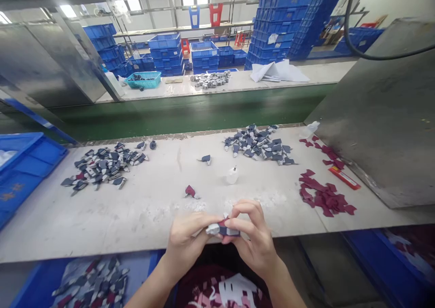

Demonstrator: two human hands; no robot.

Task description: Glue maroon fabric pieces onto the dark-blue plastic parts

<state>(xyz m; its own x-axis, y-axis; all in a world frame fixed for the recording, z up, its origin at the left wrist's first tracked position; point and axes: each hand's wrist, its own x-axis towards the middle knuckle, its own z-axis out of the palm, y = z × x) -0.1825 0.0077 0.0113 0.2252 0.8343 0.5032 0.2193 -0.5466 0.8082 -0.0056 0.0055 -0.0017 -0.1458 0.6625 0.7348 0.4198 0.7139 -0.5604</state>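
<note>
My left hand (190, 233) and my right hand (253, 235) meet at the table's front edge. Between their fingertips is a small grey, navy and maroon part (222, 229), gripped from both sides; fingers cover some of it. Beyond the hands lies a similar part with a maroon top (190, 191). Farther back are a single navy and grey part (205, 159) and a small white bottle with a thin dark tip (232, 175). Loose maroon pieces (326, 197) form a pile on the right.
Navy and grey parts are heaped at the left (105, 165) and back (256, 144) of the table (142, 222). An orange-red packet (344, 178) lies near the metal panel (380, 117) on the right. Blue bins stand at left (30, 172) and below the edge (41, 285).
</note>
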